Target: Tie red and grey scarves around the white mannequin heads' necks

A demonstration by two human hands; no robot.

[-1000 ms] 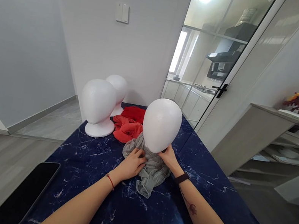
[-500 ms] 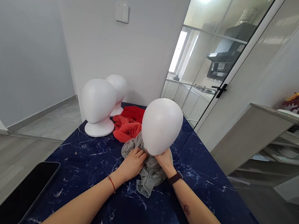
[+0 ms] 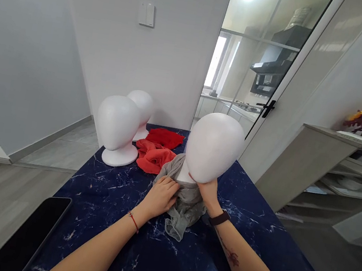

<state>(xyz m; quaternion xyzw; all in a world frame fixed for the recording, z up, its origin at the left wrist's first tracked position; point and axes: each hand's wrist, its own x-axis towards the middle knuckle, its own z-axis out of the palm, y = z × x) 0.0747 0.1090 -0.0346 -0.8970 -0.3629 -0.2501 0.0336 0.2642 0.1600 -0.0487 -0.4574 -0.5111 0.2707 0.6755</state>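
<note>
A smooth white mannequin head [image 3: 215,147] leans to the right over the table, its neck partly wrapped in a sheer grey scarf [image 3: 185,208]. My right hand [image 3: 209,194] is closed around the neck just below the head, with most of its fingers hidden behind it. On the near left side of the neck, my left hand [image 3: 160,196] has its fingers bent and pressed on the scarf. One end of the scarf hangs down onto the tabletop in front.
Two more white mannequin heads, a nearer one [image 3: 118,123] and a farther one [image 3: 141,104], stand at the back left. Coral cloth [image 3: 153,157] and red cloth [image 3: 165,138] lie beside them. A phone [image 3: 27,232] rests at the left edge of the blue marbled table [image 3: 98,228].
The mannequin head has tilted and shifted right and slightly up with my right hand, baring part of its neck. My left hand stays on the scarf, almost in place.
</note>
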